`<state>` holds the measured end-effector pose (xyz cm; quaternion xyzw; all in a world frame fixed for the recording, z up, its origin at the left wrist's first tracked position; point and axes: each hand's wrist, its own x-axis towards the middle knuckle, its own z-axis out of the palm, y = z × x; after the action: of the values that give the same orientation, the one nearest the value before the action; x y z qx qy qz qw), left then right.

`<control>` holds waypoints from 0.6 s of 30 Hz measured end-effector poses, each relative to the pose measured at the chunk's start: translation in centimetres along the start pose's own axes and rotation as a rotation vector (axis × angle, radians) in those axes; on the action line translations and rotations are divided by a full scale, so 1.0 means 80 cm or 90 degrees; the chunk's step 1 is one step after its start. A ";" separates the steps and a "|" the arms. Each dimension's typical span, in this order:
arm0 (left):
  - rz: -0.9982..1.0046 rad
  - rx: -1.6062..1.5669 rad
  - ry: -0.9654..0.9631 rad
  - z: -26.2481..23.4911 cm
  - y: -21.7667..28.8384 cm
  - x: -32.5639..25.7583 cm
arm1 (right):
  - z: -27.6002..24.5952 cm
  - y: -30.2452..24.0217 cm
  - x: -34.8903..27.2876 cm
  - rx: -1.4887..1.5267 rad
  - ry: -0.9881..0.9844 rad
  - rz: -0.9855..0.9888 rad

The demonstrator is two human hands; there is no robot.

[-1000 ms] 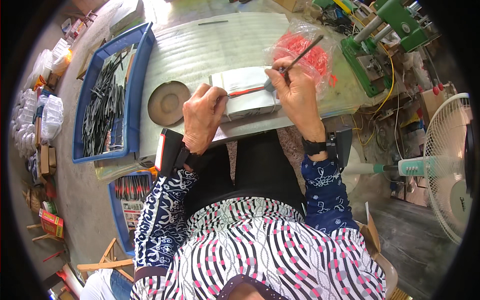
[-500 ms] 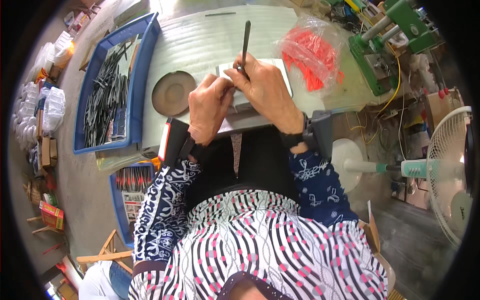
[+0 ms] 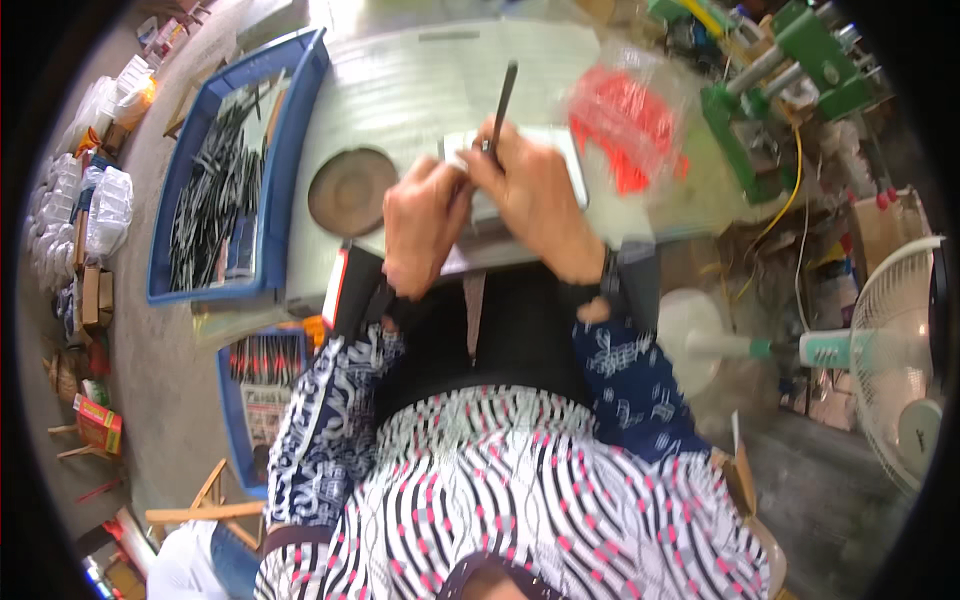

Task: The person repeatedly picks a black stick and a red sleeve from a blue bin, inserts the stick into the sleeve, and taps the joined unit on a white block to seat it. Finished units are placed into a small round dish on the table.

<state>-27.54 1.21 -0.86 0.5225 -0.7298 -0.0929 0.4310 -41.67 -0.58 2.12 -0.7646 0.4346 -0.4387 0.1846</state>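
My right hand (image 3: 537,195) is closed on a slim dark stick (image 3: 507,95), which rises above the fingers and leans a little to the right. Pressed close to it, my left hand (image 3: 425,222) has its thumb and fingertips pinched together; whatever they hold is hidden. Both hands meet over a flat white rectangular thing with a dark edge (image 3: 575,160) near the table's front. Left of my left hand lies a round brown dish (image 3: 350,190). A clear plastic bag of red pieces (image 3: 625,120) is to the right of my right hand.
On the left, a blue tray (image 3: 290,170) holds many thin dark strips (image 3: 205,190). Below it, another blue tray (image 3: 232,420) carries red-and-black sticks. A green metal press (image 3: 735,140) stands at the right, with a white fan (image 3: 900,350) nearer me. Another dark strip (image 3: 450,36) lies at the table's far side.
The stick leans slightly more to the right and its top sits lower in the picture. Both hands stay together, shifted slightly with the whole view, which is now blurrier.
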 end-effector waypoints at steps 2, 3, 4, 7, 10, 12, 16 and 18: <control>-0.003 -0.008 -0.023 -0.002 -0.001 -0.002 | -0.002 0.012 -0.008 -0.021 0.041 -0.027; -0.025 -0.042 -0.017 -0.003 -0.002 -0.004 | -0.005 0.017 -0.011 0.023 0.072 -0.002; -0.013 -0.050 0.006 -0.005 -0.004 -0.009 | -0.011 0.018 -0.017 0.079 0.097 0.068; -0.007 -0.015 0.060 -0.026 -0.023 -0.017 | -0.030 0.020 -0.029 0.250 0.137 0.204; -0.040 0.036 0.100 -0.057 -0.050 -0.027 | -0.037 0.024 -0.036 0.257 0.130 0.212; -0.096 0.059 0.112 -0.081 -0.068 -0.037 | -0.033 0.029 -0.039 0.262 0.129 0.213; -0.190 0.152 0.105 -0.101 -0.097 -0.051 | -0.024 0.038 -0.044 0.246 0.174 0.185; -0.190 0.231 0.094 -0.093 -0.104 -0.055 | -0.023 0.040 -0.044 0.259 0.178 0.182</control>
<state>-16.08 3.62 -3.51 0.6986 -0.6160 0.0156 0.3636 -45.64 0.75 -0.78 -0.5746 0.4623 -0.5878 0.3327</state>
